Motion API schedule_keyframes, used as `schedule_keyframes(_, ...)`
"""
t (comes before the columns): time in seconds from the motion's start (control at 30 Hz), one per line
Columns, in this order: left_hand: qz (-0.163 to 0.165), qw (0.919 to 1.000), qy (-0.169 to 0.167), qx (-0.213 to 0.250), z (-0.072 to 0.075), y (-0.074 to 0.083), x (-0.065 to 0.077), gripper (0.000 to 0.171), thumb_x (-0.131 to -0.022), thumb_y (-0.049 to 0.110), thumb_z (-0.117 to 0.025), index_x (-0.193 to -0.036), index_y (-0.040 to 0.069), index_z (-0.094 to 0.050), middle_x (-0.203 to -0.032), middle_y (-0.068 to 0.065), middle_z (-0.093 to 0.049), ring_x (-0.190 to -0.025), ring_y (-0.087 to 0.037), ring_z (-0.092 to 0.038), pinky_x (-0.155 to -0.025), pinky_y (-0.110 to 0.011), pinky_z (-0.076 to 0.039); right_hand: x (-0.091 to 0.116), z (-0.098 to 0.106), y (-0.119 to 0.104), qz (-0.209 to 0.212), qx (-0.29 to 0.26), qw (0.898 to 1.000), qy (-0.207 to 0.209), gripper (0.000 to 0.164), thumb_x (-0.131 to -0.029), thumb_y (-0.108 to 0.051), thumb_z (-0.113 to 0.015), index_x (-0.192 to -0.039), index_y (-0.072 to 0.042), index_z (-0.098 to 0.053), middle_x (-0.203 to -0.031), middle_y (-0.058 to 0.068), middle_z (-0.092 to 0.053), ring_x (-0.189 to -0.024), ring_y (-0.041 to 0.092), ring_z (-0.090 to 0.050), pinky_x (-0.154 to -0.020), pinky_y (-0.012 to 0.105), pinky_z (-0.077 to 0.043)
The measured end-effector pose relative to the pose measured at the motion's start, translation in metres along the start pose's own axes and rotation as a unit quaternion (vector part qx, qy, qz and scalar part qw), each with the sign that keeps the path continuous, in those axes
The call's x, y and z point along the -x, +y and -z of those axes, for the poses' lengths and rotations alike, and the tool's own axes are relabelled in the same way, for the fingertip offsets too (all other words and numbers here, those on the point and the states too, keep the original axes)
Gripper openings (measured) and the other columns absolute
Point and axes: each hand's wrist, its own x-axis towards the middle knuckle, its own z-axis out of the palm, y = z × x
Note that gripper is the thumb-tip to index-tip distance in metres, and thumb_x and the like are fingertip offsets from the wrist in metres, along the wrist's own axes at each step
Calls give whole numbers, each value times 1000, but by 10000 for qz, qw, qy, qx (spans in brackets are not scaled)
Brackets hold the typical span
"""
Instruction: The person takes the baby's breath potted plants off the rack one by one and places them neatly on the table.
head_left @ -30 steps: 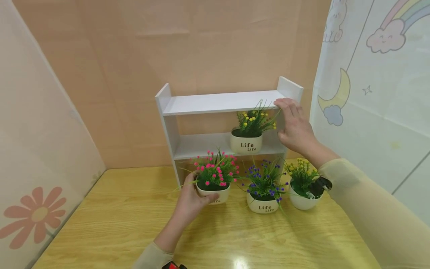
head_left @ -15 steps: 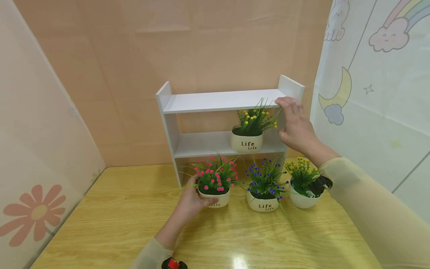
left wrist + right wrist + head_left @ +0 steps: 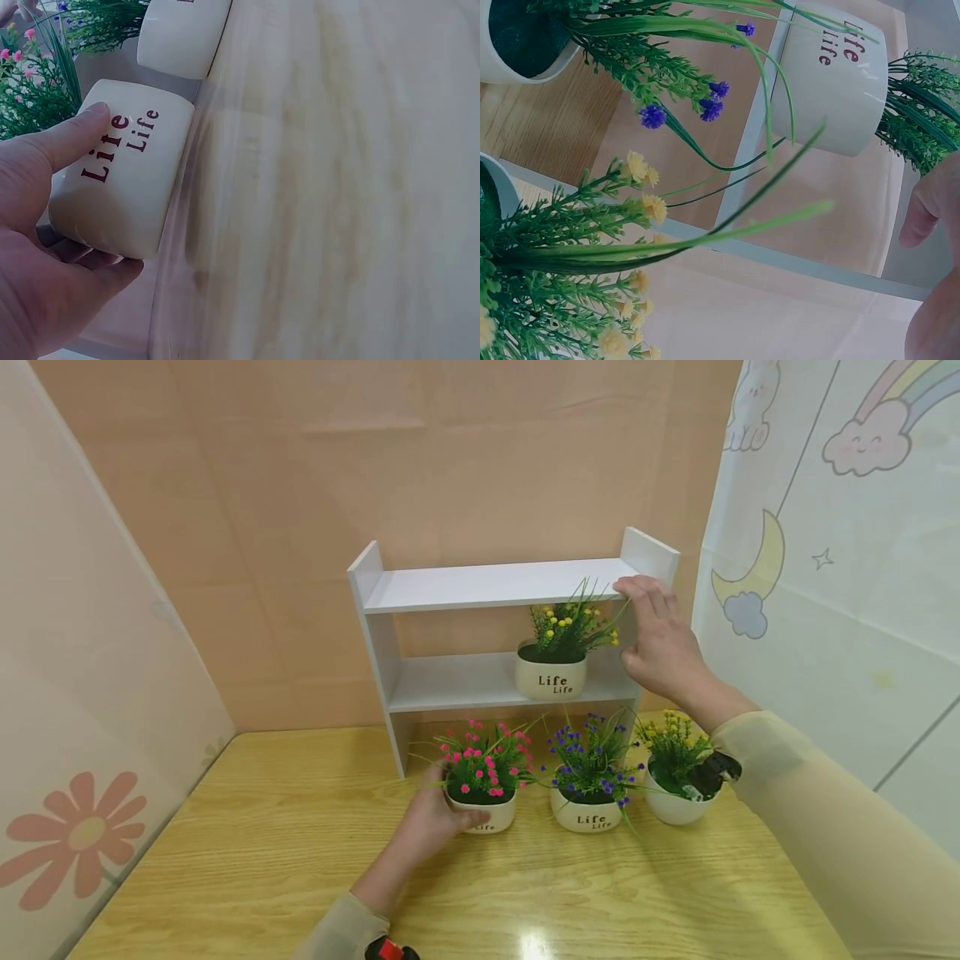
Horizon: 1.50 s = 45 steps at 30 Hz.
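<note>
My left hand point(image 3: 431, 814) grips the cream "Life" flowerpot point(image 3: 124, 169) with pink flowers point(image 3: 483, 764), thumb across its lettered front and fingers at its far side. Its base is at or just over the table; I cannot tell whether it touches. At the upper right corner of the white shelf rack point(image 3: 495, 585), my right hand point(image 3: 663, 643) holds the top board's front edge, fingers above and thumb lower down. Just left of that hand, a pot with yellow flowers point(image 3: 551, 679) stands on the middle shelf, its leaves reaching the top board.
A pot with purple flowers point(image 3: 588, 814) stands on the table right of the pink one. Beside it, under my right forearm, is a white pot with yellow flowers point(image 3: 678, 808). The wooden table point(image 3: 247, 843) runs back to an orange cloth wall point(image 3: 247, 527); printed panels flank both sides.
My left hand has brought the pink-flowered pot down and slightly toward me, away from the rack. The right hand stays in place on the rack.
</note>
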Motion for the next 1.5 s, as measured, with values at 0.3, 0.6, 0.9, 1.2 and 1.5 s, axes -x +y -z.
schedule_keyframes(0.3,4,9999,-91,-129,-5,1,5,110,-78,19,-104,-161,-3,-36,-155,-30,-47,-140,-53,-54,-117,-72,-41,2,1,-1,-9,48,10000,18,99,-70,18,-61,-162,-4,-33,-167,20,-31,-157,46,-26,-75,56,-56)
schedule_keyframes(0.6,-160,9996,-34,-245,-7,3,9,107,-77,17,-104,-158,-2,-36,-154,-31,-45,-140,-53,-53,-117,-73,-41,0,2,-2,41,-23,10000,78,99,-70,18,-61,-163,-4,-33,-167,21,-31,-158,46,-26,-94,65,-54)
schedule_keyframes(0.9,-362,9993,-83,-7,-6,1,11,106,-79,13,-103,-158,-1,-34,-153,-30,-41,-142,-54,-49,-120,-73,-36,-1,1,0,23,-42,10000,62,100,-70,18,-61,-163,-4,-33,-168,21,-31,-157,47,-26,-99,67,-52)
schedule_keyframes(1.2,167,9992,-338,150,10,1,19,119,-83,22,-101,-169,-1,-22,-166,-37,-28,-145,-60,-47,-114,-71,-45,1,0,1,84,-10,9999,74,99,-69,18,-60,-162,-3,-33,-167,22,-31,-156,47,-26,-97,65,-52)
schedule_keyframes(1.5,370,9991,-152,-140,26,3,25,124,-81,26,-103,-171,3,-20,-169,-37,-27,-149,-63,-40,-112,-68,-48,0,1,1,94,-28,9999,41,98,-69,18,-61,-162,-2,-33,-166,23,-32,-156,48,-26,-106,66,-49)
